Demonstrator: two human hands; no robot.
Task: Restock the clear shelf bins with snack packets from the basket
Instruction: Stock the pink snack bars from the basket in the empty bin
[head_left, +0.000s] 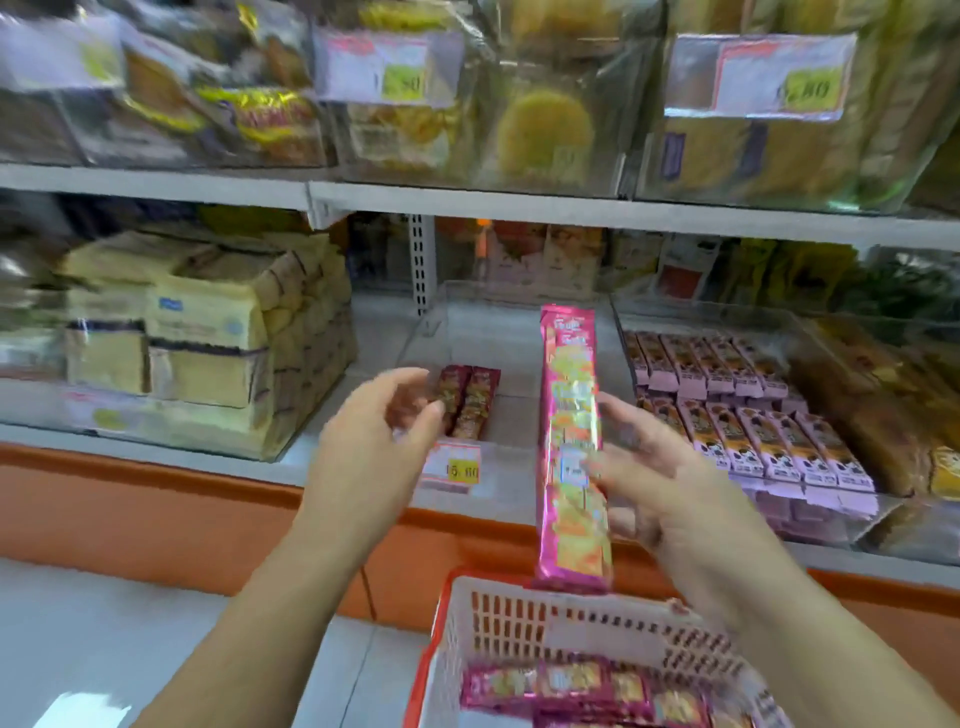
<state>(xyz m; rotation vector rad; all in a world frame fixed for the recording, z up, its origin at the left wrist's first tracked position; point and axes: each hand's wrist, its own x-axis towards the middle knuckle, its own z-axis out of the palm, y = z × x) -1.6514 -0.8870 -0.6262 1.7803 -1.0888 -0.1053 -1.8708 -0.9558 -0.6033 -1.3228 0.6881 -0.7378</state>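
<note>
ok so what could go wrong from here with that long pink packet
1. The long pink packet stands upright, held along one edge by the right hand; it may tip or slip back into the basket.
2. The left hand is empty, close to the two dark red packets in the clear bin; it could knock them askew.
</note>
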